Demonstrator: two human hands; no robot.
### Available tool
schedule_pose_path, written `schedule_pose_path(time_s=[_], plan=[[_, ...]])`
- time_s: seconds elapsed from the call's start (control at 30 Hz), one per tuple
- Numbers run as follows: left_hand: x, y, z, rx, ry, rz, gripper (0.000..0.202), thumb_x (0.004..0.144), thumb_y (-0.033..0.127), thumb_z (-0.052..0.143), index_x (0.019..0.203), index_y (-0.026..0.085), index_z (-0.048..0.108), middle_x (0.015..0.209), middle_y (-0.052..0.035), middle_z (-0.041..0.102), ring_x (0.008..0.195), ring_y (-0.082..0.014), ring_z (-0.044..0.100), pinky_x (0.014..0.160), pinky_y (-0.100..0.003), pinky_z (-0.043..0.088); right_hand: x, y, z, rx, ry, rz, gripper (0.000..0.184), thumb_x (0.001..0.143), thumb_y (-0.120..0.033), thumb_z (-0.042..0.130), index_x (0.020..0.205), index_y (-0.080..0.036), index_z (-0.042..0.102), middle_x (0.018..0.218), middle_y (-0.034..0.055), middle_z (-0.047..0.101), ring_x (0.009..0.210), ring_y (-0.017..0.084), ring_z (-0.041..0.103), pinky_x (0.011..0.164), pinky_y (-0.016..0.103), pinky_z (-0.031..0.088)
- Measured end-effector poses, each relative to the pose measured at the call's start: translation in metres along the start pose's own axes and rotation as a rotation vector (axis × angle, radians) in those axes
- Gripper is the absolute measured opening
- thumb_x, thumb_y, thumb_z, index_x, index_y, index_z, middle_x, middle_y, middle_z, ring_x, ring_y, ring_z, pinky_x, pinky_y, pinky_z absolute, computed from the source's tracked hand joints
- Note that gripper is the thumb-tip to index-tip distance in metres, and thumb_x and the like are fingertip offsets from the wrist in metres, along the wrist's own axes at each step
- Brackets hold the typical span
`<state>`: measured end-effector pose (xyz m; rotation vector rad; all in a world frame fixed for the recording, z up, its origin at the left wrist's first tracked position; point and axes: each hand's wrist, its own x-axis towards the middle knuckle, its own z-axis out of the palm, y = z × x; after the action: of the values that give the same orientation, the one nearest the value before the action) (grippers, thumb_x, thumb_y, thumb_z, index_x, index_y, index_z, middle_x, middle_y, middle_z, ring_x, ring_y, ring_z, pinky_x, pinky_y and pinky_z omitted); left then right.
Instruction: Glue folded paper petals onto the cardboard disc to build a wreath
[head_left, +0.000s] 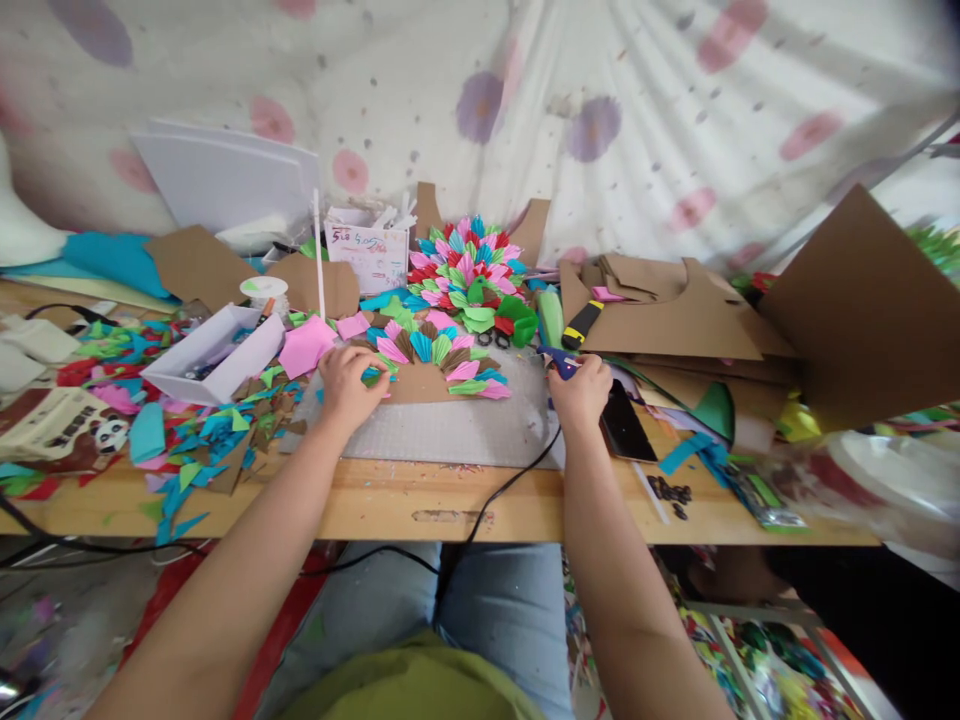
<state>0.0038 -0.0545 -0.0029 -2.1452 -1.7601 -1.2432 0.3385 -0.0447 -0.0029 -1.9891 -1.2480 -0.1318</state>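
Note:
My left hand (352, 388) is at the left end of a brown cardboard piece (416, 385), its fingers closed on a small blue-green paper petal (370, 377). Pleated paper petals (421, 347) in pink, brown, blue and green fan around the cardboard's curved edge. The piece lies on a grey cutting mat (450, 440). At the mat's right side, my right hand (581, 390) grips a blue glue gun (561, 362), whose black cord runs down over the table edge. Behind the piece stands a dense, multicoloured petal-covered form (469, 265).
A white box of small items (217, 365) and heaped paper scraps (202, 440) lie left. To the right are a phone (626, 420), a yellow-black utility knife (582, 325), stacked cardboard (675, 325), and small dark beads (670, 492). Scissors (493, 340) lie behind the mat.

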Motion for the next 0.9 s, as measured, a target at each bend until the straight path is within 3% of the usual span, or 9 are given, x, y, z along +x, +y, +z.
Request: schedule_pose_path(time_s=[0.27, 0.4, 0.6, 0.73, 0.8, 0.9], plan=[[0.0, -0.001, 0.001, -0.009, 0.006, 0.011, 0.004, 0.071, 0.024, 0.063, 0.068, 0.023, 0.061, 0.087, -0.003, 0.063, 0.094, -0.0231, 0.055, 0.092, -0.044, 0.033, 0.0, 0.001, -0.005, -0.032, -0.092, 0.144, 0.041, 0.064, -0.034, 0.062, 0.091, -0.02, 0.034, 0.103, 0.0151, 0.048, 0.095, 0.032, 0.054, 0.081, 0.046, 0.043], [0.0, -0.002, 0.002, -0.012, 0.007, 0.013, 0.005, 0.071, 0.025, 0.063, 0.068, 0.023, 0.061, 0.087, -0.0032, 0.063, 0.094, -0.0232, 0.055, 0.092, -0.044, 0.033, -0.002, -0.002, -0.008, 0.002, -0.139, 0.218, 0.04, 0.061, -0.03, 0.063, 0.083, -0.023, 0.031, 0.096, 0.0101, 0.049, 0.091, 0.029, 0.055, 0.08, 0.044, 0.044], [0.001, -0.004, 0.002, -0.044, 0.053, 0.009, 0.004, 0.072, 0.024, 0.062, 0.068, 0.022, 0.06, 0.084, -0.0034, 0.061, 0.09, -0.0222, 0.056, 0.09, -0.041, 0.038, -0.004, -0.002, -0.01, 0.188, 0.021, 0.202, 0.043, 0.058, -0.034, 0.065, 0.078, -0.026, 0.028, 0.086, 0.0032, 0.05, 0.083, 0.022, 0.053, 0.077, 0.038, 0.045], [0.004, -0.008, 0.0, -0.105, 0.146, -0.013, 0.003, 0.074, 0.023, 0.058, 0.071, 0.022, 0.058, 0.081, -0.0034, 0.06, 0.086, -0.0204, 0.056, 0.085, -0.038, 0.043, -0.003, -0.008, -0.008, 0.513, 0.075, 0.124, 0.042, 0.059, -0.036, 0.062, 0.087, -0.024, 0.032, 0.084, 0.0013, 0.053, 0.072, 0.016, 0.054, 0.068, 0.031, 0.046], [0.005, -0.009, -0.001, -0.124, 0.224, -0.037, 0.003, 0.076, 0.023, 0.057, 0.073, 0.021, 0.057, 0.081, -0.0039, 0.06, 0.086, -0.0204, 0.056, 0.084, -0.038, 0.044, -0.006, -0.015, -0.007, 0.713, 0.012, 0.123, 0.04, 0.059, -0.036, 0.059, 0.088, -0.023, 0.035, 0.082, 0.0001, 0.054, 0.068, 0.014, 0.054, 0.062, 0.028, 0.045], [0.005, -0.009, -0.004, -0.153, 0.297, -0.061, 0.003, 0.077, 0.023, 0.056, 0.075, 0.021, 0.057, 0.082, -0.0045, 0.06, 0.088, -0.0203, 0.055, 0.084, -0.037, 0.045, -0.016, -0.027, -0.004, 0.856, -0.305, 0.201, 0.028, 0.059, -0.038, 0.055, 0.078, -0.022, 0.042, 0.063, -0.0053, 0.048, 0.053, 0.01, 0.046, 0.049, 0.023, 0.039]])
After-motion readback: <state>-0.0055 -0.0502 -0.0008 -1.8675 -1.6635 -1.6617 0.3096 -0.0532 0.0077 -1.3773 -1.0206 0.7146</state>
